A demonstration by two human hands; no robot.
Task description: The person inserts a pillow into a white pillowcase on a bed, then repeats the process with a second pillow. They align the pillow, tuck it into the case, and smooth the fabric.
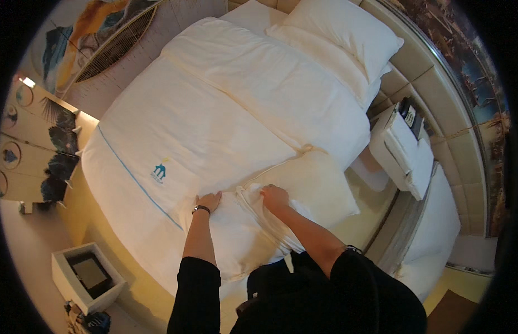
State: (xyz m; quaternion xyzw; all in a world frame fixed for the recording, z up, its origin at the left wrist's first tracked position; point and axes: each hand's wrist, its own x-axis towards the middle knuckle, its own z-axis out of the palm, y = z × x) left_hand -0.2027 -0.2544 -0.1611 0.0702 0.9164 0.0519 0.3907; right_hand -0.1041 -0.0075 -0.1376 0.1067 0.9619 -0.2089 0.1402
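A white duvet [192,125] with a blue stripe and a blue printed emblem covers the bed in front of me. My left hand [209,202], with a dark band on its wrist, lies on the white bedding close to the emblem. To its right, my right hand [275,198] grips bunched white fabric [255,196] at the left edge of a cream pillow [321,183]. That pillow rests at the bed's near right side, its pillowcase gathered in folds towards my body.
Two white pillows [330,37] lie near the padded headboard [438,96]. A telephone [409,115] stands on a white bedside cabinet [394,146]. Beyond it is part of another bed [434,234]. At lower left is a white box-shaped cabinet [67,275] holding a dark object.
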